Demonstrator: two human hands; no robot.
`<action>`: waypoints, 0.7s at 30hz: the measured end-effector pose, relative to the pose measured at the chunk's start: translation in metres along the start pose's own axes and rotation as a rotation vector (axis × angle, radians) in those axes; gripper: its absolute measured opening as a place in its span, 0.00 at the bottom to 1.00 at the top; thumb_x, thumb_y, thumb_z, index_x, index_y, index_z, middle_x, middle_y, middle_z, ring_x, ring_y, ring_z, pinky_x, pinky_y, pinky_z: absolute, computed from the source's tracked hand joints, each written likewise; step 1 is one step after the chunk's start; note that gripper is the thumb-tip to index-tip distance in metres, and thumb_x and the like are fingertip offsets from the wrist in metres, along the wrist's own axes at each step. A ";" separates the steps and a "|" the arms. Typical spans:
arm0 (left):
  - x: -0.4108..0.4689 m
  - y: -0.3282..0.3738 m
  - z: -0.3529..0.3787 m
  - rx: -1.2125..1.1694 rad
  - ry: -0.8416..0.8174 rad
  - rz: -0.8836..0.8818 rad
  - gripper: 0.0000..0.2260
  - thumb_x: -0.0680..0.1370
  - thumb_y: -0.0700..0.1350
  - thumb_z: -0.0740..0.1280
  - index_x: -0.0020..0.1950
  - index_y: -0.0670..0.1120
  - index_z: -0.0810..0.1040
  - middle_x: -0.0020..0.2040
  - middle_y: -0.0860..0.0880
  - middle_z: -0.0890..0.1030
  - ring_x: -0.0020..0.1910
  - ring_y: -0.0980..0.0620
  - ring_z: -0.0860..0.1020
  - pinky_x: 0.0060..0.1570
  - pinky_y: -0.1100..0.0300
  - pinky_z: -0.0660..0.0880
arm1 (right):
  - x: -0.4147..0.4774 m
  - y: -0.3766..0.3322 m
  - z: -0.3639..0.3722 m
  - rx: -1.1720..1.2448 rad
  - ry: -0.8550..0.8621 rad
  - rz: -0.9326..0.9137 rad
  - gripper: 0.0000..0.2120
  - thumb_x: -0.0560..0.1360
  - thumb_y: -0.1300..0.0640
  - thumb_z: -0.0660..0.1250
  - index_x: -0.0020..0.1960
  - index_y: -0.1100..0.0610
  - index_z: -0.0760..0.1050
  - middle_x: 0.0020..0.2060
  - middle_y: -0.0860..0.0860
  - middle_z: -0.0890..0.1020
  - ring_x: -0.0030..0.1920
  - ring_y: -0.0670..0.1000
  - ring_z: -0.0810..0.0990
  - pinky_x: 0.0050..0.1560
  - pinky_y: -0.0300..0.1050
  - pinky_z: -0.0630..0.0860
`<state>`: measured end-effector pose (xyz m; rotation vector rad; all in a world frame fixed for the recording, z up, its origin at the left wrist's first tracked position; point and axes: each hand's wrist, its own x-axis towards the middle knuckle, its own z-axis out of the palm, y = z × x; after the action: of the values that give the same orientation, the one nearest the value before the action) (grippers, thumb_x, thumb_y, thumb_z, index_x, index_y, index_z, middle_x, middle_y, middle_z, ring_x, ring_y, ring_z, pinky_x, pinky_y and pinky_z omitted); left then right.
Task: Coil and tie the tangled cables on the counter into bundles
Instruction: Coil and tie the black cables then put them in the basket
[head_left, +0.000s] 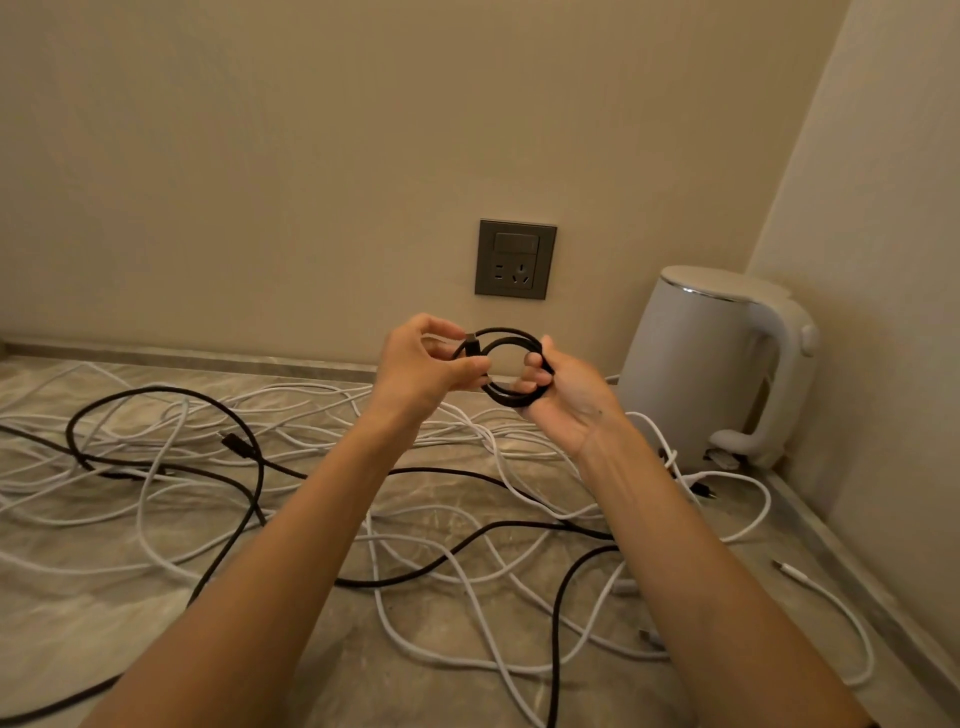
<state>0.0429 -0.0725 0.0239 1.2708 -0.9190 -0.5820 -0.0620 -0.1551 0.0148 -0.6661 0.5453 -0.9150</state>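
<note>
**A:** Where is the cable they're working on?

**B:** The black cable coil (498, 330) is up in the air between both hands, above the tabletop (88, 623), with several loops already formed. The right hand (566, 400) has its fingers curled through the loops and clamps the stack on that side. The left hand (421, 369) pinches the plug end at the coil's other edge.

**A:** How should they finish it neatly?

**B:** I'd keep the loops stacked flat in the right hand. The left hand can then wrap the free tail across the bundle and tuck the plug through. Little tail seems to be left, so pull it snug rather than hard, or the loops may spring apart.

**A:** Is there room to move?

**B:** It's tight beyond the hands, with the back wall close and the wall socket (515, 259) just above them. The kettle (691, 364) stands near the outer side of the right hand, with the side wall past it. There's more room out past the left hand and back toward the body. Below the hands, white cables (488, 441) and loose black cables (258, 483) sprawl over the tabletop. I'd set the finished bundle on a bare patch, clear of the tangle.
</note>
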 end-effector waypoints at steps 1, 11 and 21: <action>0.001 -0.001 -0.001 -0.025 0.024 0.007 0.14 0.68 0.29 0.72 0.47 0.41 0.73 0.40 0.42 0.77 0.36 0.49 0.80 0.33 0.64 0.79 | -0.001 0.000 0.001 0.015 -0.019 0.011 0.09 0.83 0.56 0.53 0.44 0.57 0.64 0.29 0.49 0.67 0.26 0.43 0.59 0.26 0.34 0.62; 0.004 0.002 -0.019 0.211 -0.319 -0.163 0.13 0.71 0.39 0.71 0.54 0.40 0.77 0.34 0.46 0.77 0.25 0.58 0.74 0.25 0.68 0.72 | -0.009 -0.004 -0.004 -0.085 -0.234 0.125 0.19 0.83 0.54 0.51 0.35 0.58 0.64 0.20 0.47 0.64 0.19 0.43 0.60 0.24 0.33 0.65; 0.005 0.001 -0.010 0.471 -0.334 -0.058 0.12 0.82 0.44 0.56 0.42 0.42 0.72 0.28 0.46 0.71 0.20 0.56 0.75 0.19 0.66 0.69 | -0.017 -0.016 -0.011 -0.444 -0.306 0.153 0.19 0.83 0.54 0.50 0.46 0.61 0.75 0.22 0.47 0.67 0.28 0.45 0.69 0.38 0.41 0.66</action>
<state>0.0541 -0.0703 0.0252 1.6545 -1.3560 -0.6586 -0.0866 -0.1505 0.0217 -1.1285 0.5186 -0.5345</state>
